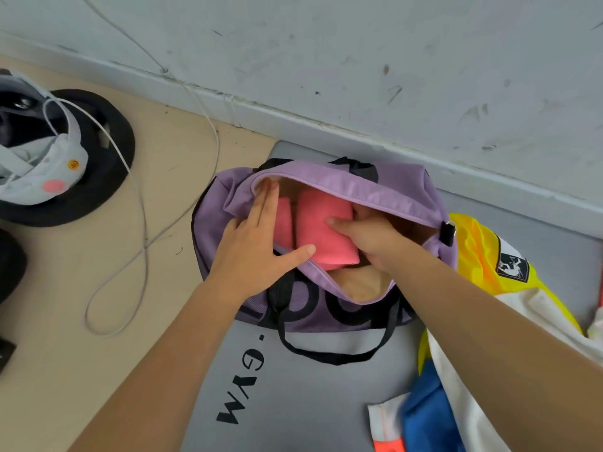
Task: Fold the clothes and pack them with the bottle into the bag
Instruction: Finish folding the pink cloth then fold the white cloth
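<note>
- Two hands at one bag — both over the open mouth of the purple bag (401, 187), which sits on the grey mat (293, 402) by the wall.
- Right hand (372, 239) deep in the opening, fingers curled round the right edge of the pink folded cloth (321, 233), thumb lying on top of it.
- Left hand (257, 243) flat and loose, fingers straight, pressing the near-left lip of the bag down and out to keep the mouth wide; grasping nothing.
- Pink cloth already inside, long side running from the far edge toward the near edge, tipped a bit; lies just left of the right hand and just right of the left hand, so between the two.
- Likely next: push the pink cloth down and left to lie flat — right hand is the one holding it, so best placed for that.
- More clothes — yellow, white and blue clothes (479, 256) — heaped unfolded on the mat, right of the bag, nearer the right arm.
- No bottle seen anywhere; cannot tell if it is hidden in the bag.
</note>
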